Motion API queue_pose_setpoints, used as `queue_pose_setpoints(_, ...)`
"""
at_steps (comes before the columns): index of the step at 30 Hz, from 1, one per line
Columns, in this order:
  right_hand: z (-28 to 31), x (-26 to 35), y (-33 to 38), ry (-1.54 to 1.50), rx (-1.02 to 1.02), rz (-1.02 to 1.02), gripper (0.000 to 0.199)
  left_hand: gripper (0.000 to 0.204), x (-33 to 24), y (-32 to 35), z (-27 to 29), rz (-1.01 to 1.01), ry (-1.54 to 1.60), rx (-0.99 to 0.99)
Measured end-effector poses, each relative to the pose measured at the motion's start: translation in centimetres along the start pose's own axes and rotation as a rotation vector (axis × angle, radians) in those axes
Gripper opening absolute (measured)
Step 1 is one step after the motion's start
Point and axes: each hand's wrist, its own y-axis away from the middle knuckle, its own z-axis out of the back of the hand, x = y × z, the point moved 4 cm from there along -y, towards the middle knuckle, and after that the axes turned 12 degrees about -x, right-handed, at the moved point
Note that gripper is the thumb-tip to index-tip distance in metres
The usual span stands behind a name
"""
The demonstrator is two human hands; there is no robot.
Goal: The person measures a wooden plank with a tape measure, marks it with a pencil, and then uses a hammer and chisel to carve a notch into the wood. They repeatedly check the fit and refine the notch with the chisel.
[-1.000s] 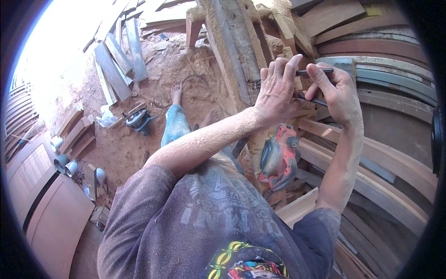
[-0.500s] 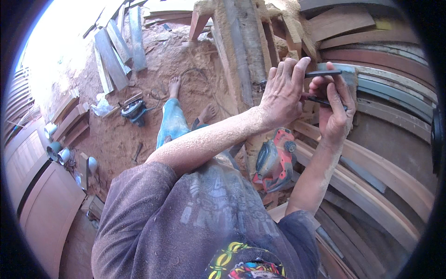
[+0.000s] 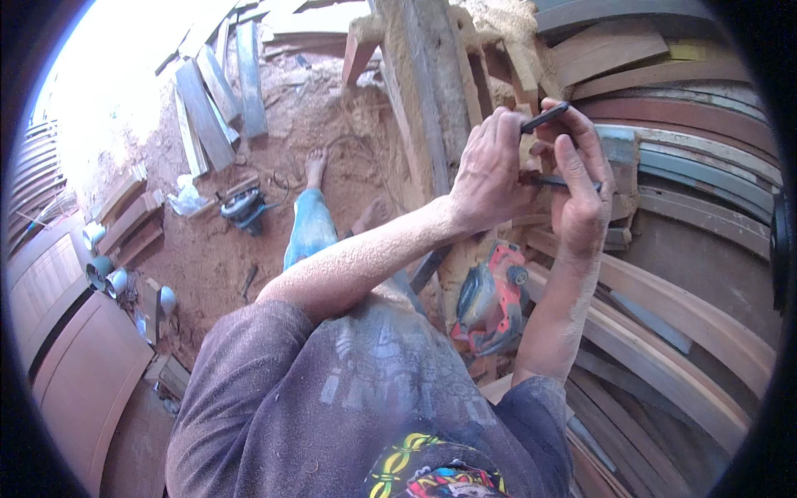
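Tilting up toward its right end now, the upper dark bar (image 3: 545,117) lay nearly level half a second ago, and the right hand (image 3: 579,207) has shifted a little inward toward the left hand (image 3: 491,170). Both bars span the space between the hands, above the sawdust-coated timber; whether they join is hidden. The left hand is closed, its fingers folded about the left ends of the upper bar and the lower dark bar (image 3: 558,179). The right hand is cupped partway, fingers behind the upper bar's far end and thumb raised, while the lower bar reaches its palm side; how firmly it grips, I cannot tell. Below the hands sits a red-and-dark handheld power tool (image 3: 491,300). Long wooden boards (image 3: 681,311) lie stacked to the right.
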Motion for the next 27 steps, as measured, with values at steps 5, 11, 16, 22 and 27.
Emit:
queue_pose_setpoints(5, -4.0, 1.9, -2.4, -0.426, 0.193, 0.153, 0.039, 0.065, -1.1, -1.2, 1.4, 0.027, 0.105, -0.118)
queue_pose_setpoints(11, -5.1, 0.8, -3.2, -0.355, 0.088, 0.112, 0.021, 0.064, 0.5, -1.0, 1.9, 0.044, 0.092, -0.068)
queue_pose_setpoints(16, -6.2, 1.4, -6.1, -0.211, 0.032, 0.061, 0.025, 0.063, 3.0, -2.3, 0.8, 0.092, 0.217, -0.067)
queue_pose_setpoints(22, -6.0, 1.4, -4.7, -0.233, -0.019, 0.097, 0.021, 0.070, 2.7, -1.7, 1.1, 0.025, 0.185, -0.078)
queue_pose_setpoints(27, -9.5, -1.7, -10.9, -0.147, 0.043, -0.050, 0.027, 0.086, 3.8, -4.7, 0.9, 0.134, 0.241, -0.082)
